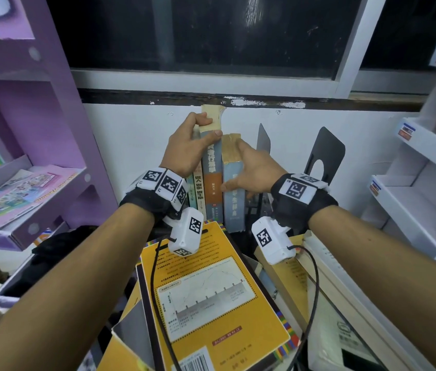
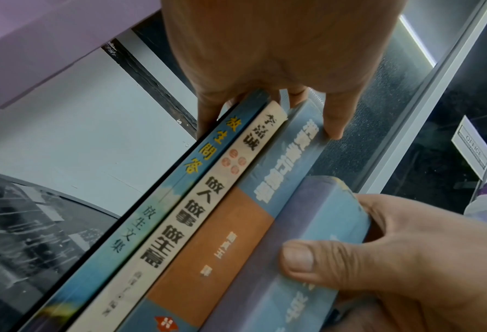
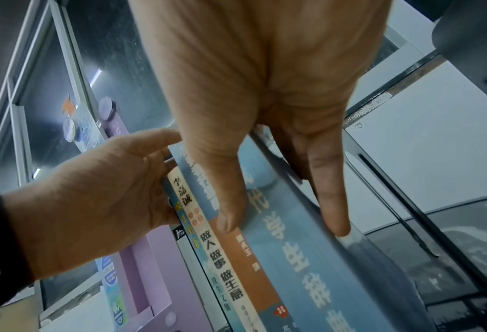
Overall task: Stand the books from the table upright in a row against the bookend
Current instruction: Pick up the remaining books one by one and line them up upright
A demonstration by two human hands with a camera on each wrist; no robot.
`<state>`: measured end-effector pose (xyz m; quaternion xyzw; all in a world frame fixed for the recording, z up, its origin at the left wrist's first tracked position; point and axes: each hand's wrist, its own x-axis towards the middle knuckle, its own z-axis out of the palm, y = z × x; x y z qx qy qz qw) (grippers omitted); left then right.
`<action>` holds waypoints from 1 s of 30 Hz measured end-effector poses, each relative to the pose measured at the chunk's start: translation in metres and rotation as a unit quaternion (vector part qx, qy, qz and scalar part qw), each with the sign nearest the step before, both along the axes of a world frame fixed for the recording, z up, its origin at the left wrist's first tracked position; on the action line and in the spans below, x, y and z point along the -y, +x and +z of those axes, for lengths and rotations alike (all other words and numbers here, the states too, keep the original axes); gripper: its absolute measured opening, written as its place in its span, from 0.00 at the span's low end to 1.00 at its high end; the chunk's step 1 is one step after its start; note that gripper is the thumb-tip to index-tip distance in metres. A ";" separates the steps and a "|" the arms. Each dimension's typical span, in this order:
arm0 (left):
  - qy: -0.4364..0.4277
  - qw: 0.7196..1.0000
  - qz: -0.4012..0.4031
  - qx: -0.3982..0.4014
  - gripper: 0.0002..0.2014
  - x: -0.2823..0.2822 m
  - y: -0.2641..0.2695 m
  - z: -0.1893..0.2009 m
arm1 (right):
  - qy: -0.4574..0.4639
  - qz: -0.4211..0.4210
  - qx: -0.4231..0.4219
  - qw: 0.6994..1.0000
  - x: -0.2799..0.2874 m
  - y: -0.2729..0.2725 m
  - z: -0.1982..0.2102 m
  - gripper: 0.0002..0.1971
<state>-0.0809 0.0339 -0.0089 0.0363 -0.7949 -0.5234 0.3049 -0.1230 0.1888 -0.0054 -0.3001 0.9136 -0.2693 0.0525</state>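
Note:
Several books stand upright by the white wall: a thin blue book [image 2: 179, 179], a cream-spined book [image 2: 208, 202], a tall blue-and-orange book [image 1: 213, 178] with a taped top, and a light blue book [image 1: 234, 207]. My left hand [image 1: 201, 132] grips the tops of the three left books, thumb on the tall spine. My right hand [image 1: 242, 167] holds the light blue book, thumb on its spine and fingers along its right cover. A black metal bookend [image 1: 324, 153] stands to the right, and a second bookend [image 1: 263, 137] is just behind my right hand. A yellow book [image 1: 211, 290] lies flat on the table.
More flat books [image 1: 291, 277] lie under and beside the yellow one, with a white box [image 1: 345, 317] to their right. A purple shelf unit [image 1: 37, 129] flanks the left and a white shelf unit [image 1: 412, 183] the right. Wrist-camera cables hang over the yellow book.

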 end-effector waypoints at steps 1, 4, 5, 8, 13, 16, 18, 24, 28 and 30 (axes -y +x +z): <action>0.002 1.000 -0.001 -0.001 0.12 0.000 0.000 0.000 | -0.003 -0.002 -0.015 1.000 0.000 -0.001 -0.002 0.49; 0.000 1.000 -0.002 -0.004 0.11 0.001 -0.001 0.000 | -0.013 -0.008 -0.039 0.999 0.003 -0.006 -0.009 0.50; -0.001 1.000 -0.002 -0.004 0.11 0.001 -0.002 0.000 | -0.018 -0.009 -0.037 0.999 0.004 -0.008 -0.010 0.51; -0.004 1.000 -0.004 -0.002 0.11 0.002 -0.003 -0.001 | -0.024 -0.012 -0.042 0.999 0.005 -0.011 -0.010 0.51; 0.003 1.000 -0.007 -0.007 0.11 0.004 -0.006 -0.003 | -0.029 -0.012 -0.038 0.999 0.006 -0.016 -0.011 0.48; 0.004 1.000 -0.007 -0.008 0.11 0.004 -0.007 -0.004 | -0.030 -0.014 -0.039 0.999 0.008 -0.018 -0.011 0.48; 0.002 1.000 -0.005 -0.009 0.11 0.005 -0.007 -0.005 | -0.029 -0.014 -0.040 0.999 0.009 -0.019 -0.011 0.48; -0.007 1.000 0.000 -0.010 0.11 0.005 -0.005 -0.004 | -0.027 -0.017 -0.040 0.999 0.011 -0.023 -0.011 0.49; -0.004 1.000 0.002 -0.011 0.11 0.004 -0.005 -0.004 | -0.030 -0.018 -0.038 0.999 0.014 -0.026 -0.013 0.48; -0.003 1.000 -0.001 -0.014 0.11 0.004 -0.005 -0.005 | -0.031 -0.018 -0.039 0.999 0.015 -0.027 -0.015 0.47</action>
